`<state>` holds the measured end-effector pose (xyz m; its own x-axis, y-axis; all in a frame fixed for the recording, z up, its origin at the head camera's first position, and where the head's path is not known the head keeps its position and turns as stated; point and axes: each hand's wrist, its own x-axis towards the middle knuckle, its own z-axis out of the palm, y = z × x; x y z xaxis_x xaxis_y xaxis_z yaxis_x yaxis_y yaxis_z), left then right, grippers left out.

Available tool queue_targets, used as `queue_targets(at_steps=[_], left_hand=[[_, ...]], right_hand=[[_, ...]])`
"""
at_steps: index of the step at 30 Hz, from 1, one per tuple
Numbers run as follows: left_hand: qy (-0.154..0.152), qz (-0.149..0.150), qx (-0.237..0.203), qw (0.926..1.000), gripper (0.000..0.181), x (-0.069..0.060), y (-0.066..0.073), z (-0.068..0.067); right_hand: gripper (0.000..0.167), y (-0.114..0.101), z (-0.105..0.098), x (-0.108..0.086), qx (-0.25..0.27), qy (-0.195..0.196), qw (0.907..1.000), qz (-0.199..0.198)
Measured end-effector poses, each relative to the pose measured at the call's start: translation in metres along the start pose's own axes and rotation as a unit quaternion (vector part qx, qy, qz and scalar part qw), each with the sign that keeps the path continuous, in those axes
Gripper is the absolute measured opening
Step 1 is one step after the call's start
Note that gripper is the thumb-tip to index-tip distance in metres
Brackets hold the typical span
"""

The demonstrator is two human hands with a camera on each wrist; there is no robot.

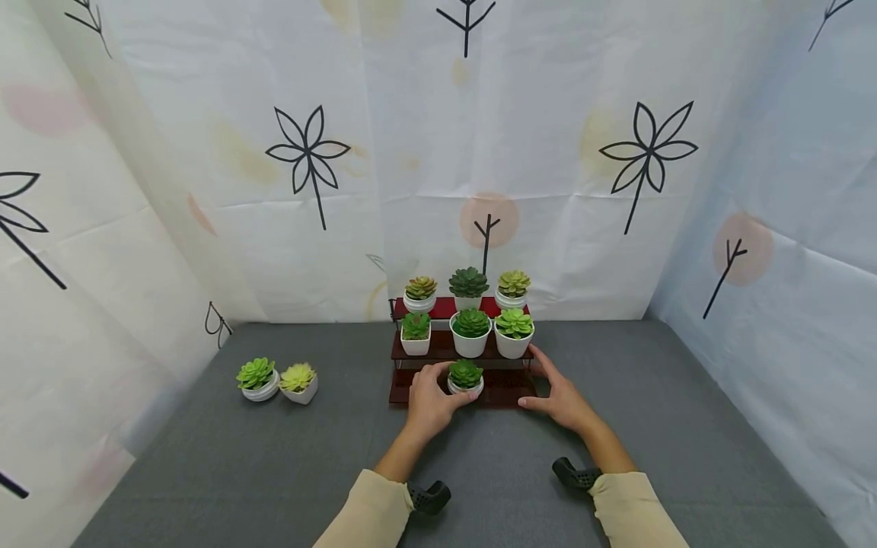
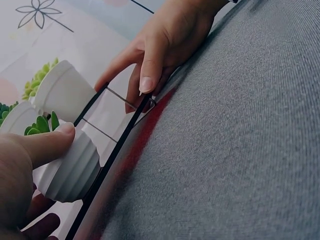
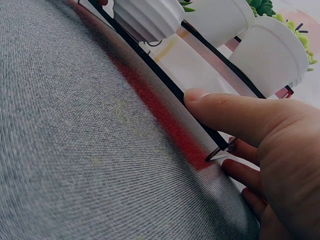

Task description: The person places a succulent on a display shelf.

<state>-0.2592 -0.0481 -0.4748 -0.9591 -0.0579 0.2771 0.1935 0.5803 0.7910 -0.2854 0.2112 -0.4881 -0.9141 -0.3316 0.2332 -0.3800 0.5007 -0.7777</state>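
A dark red three-tier plant stand [image 1: 503, 390] with black edges stands at the back of the table. My left hand [image 1: 429, 401] grips a small potted succulent [image 1: 466, 374] in a ribbed white pot at the middle of the bottom tier, thumb in front. Whether the pot fully rests on the tier, I cannot tell. My right hand [image 3: 280, 145] holds the right end of that tier, thumb on its front edge and fingers around the end. On the middle tier are a square-potted succulent [image 1: 415, 342] and two round-potted ones; three more potted succulents stand on the top tier.
Two more potted succulents, one in a round ribbed pot [image 1: 260, 390] and one in a pale angular pot [image 1: 301, 392], sit on the grey table [image 1: 329, 464] to the left. A patterned white cloth [image 1: 425, 152] hangs behind the stand and along both sides.
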Motion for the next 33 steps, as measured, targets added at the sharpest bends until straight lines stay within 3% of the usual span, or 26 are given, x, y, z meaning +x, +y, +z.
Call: queue_targets(at_steps=[9, 18, 33], left_hand=[[-0.027, 0.014, -0.009, 0.9995, 0.062, 0.003, 0.005, 0.004], [-0.053, 0.019, -0.010, 0.9983, 0.062, 0.009, 0.008, 0.011], [-0.083, 0.025, -0.048, 0.9951, 0.061, 0.010, 0.014, 0.019]], right_hand=[[0.094, -0.001, -0.001, -0.001, 0.005, 0.001, 0.9998, -0.018], [0.094, 0.002, 0.000, -0.001, 0.006, 0.001, 0.9999, -0.010], [0.093, 0.002, 0.000, 0.000, 0.014, -0.001, 0.9997, -0.023]])
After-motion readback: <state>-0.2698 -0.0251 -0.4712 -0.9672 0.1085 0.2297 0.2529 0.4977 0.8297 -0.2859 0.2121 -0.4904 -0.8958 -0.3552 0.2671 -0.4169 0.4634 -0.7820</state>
